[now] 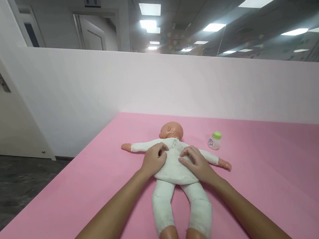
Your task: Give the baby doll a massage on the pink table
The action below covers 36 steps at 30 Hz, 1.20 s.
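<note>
Doll (172, 166) under both hands' fingers (160, 150)

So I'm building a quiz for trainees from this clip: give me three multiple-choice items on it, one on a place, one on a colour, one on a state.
1. Where does the small bottle stand?
A. beside the doll's head, on the person's right
B. between the doll's legs
C. on the floor by the door

2. What colour is the bottle's cap?
A. red
B. green
C. black

3. How does the doll lie?
A. face down
B. propped upright against the wall
C. flat on its back, arms spread

Answers:
1 A: it stands on the pink table just right of the head.
2 B: the cap is light green.
3 C: it lies flat with arms out, the left hand and right hand resting on its chest.
</note>
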Tool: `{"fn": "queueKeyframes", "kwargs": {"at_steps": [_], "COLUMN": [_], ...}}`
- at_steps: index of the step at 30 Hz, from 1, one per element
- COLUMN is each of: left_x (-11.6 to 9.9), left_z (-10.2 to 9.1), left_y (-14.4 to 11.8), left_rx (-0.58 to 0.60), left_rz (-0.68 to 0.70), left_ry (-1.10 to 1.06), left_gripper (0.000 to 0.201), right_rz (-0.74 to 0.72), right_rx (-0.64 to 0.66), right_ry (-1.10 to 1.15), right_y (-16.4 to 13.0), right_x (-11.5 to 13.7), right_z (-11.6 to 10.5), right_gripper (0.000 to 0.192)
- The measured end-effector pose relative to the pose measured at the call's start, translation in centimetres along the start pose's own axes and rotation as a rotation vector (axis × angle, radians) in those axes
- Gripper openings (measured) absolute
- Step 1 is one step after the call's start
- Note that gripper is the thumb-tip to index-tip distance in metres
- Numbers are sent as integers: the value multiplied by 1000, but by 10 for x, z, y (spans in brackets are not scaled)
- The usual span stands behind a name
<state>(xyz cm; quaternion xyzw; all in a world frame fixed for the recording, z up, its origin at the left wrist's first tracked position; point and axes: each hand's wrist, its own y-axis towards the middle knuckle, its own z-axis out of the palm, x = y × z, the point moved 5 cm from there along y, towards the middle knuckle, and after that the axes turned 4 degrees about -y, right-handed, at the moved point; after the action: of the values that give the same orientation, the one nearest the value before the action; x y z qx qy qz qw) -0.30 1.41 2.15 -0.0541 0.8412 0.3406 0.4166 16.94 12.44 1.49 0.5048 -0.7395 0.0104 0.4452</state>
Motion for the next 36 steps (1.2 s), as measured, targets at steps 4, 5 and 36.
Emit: {"fn": "queueKeyframes", "kwargs": {"at_steps": [4, 5, 36], "left_x": [1, 1, 3], "left_z": [1, 1, 3], "left_y": [1, 1, 2], "left_rx": [-1, 1, 4], "left_rz": [-7, -6, -28], "left_ry": [-4, -2, 44], "left_gripper": [15, 13, 23], "right_rz": [14, 15, 24], "right_rx": [-7, -8, 15], "right_ry": [0, -5, -17], "right_y": [0, 0, -1], "right_x": [-2, -2, 0], "right_z": [0, 0, -1], "right_gripper": [27, 26, 22]}}
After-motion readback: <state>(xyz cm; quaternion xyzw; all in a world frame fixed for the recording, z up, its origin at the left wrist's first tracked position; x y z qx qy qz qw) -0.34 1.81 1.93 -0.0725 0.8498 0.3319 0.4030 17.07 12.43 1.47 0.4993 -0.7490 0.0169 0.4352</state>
